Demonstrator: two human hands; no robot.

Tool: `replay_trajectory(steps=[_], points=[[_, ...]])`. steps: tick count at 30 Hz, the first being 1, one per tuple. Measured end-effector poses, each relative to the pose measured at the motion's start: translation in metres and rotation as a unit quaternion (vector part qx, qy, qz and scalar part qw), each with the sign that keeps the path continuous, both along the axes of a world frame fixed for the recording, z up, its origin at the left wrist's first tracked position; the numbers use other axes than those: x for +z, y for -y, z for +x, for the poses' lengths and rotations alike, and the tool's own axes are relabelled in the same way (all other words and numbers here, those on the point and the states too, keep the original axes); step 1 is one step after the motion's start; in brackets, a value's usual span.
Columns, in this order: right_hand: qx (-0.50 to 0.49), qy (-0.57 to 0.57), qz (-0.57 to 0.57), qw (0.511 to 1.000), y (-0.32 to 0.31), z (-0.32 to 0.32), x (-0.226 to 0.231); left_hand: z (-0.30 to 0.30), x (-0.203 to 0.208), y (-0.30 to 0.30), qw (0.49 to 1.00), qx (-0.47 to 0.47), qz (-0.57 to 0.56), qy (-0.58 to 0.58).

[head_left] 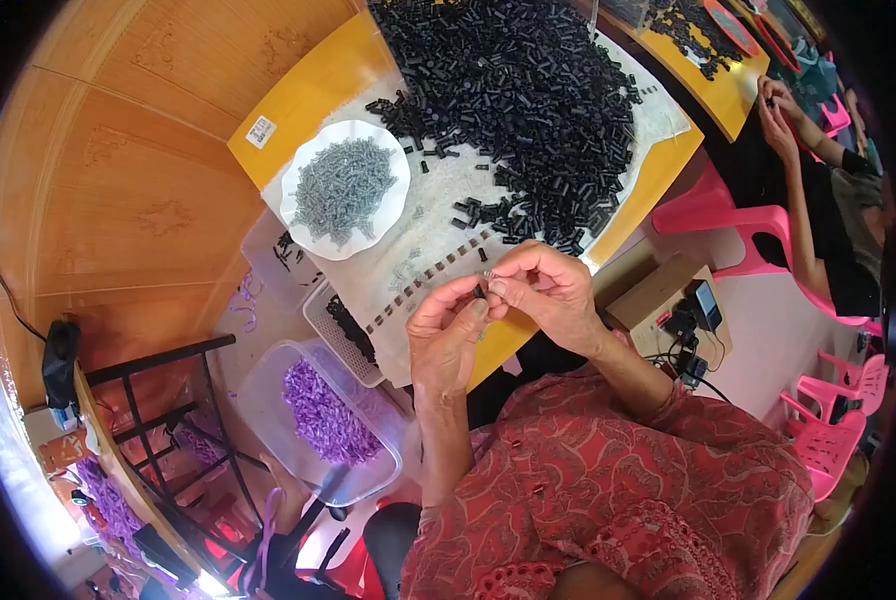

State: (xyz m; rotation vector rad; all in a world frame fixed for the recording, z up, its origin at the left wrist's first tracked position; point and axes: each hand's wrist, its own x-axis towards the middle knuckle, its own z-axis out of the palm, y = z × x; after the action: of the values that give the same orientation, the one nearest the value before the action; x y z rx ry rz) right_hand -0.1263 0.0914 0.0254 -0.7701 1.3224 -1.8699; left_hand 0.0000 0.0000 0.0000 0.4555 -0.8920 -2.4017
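Mid-assembly by the looks of it: left hand point(446, 335) and right hand point(548, 290) meeting just below frame centre, fingers point(476, 305) of both pinched nearly shut around one tiny black part point(480, 292), with what might be a small spring at its top end, though too small to swear to. Probably the fitting step, pushing one bit into the other. Next move likely calls for a steady pinch and a straight push, then setting the finished piece down with the row of done pieces point(423, 283) lined up on the white cloth point(438, 200) just left of the hands. Plenty more stock up top: huge black pile point(513, 90) in the upper middle, white plate point(346, 188) of grey springs left of it. Room-wise, pretty tight. Tabletop point(298, 95) edge running diagonally right under the wrists, so anything dropped probably goes off the near edge. Small basket point(343, 335) and clear tub point(318, 425) of purple bits sitting lower left, below the edge. Open cloth between plate and pile looks like the only free patch. Pink chairs point(728, 225) and a cardboard box point(658, 295) with gadgets crowding the right; another person's hands point(776, 110) busy at the far upper right, well apart.
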Motion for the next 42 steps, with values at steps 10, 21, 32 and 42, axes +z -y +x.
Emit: replay_trajectory(steps=[10, 21, 32, 42], points=[[-0.047, -0.245, 0.009, 0.968, -0.002, 0.0, 0.011, 0.002, 0.001, -0.003, 0.993, 0.08, 0.077, -0.028], [-0.023, -0.256, 0.031, 0.966, -0.001, 0.009, 0.012, 0.001, -0.011, -0.006, 0.988, 0.094, 0.09, -0.089], [-0.022, -0.268, 0.033, 0.963, -0.003, 0.009, 0.014, 0.001, -0.007, -0.007, 0.99, 0.086, 0.082, -0.079], [-0.017, -0.273, 0.046, 0.961, -0.003, 0.01, 0.015, 0.004, -0.01, -0.009, 0.99, 0.083, 0.086, -0.07]])
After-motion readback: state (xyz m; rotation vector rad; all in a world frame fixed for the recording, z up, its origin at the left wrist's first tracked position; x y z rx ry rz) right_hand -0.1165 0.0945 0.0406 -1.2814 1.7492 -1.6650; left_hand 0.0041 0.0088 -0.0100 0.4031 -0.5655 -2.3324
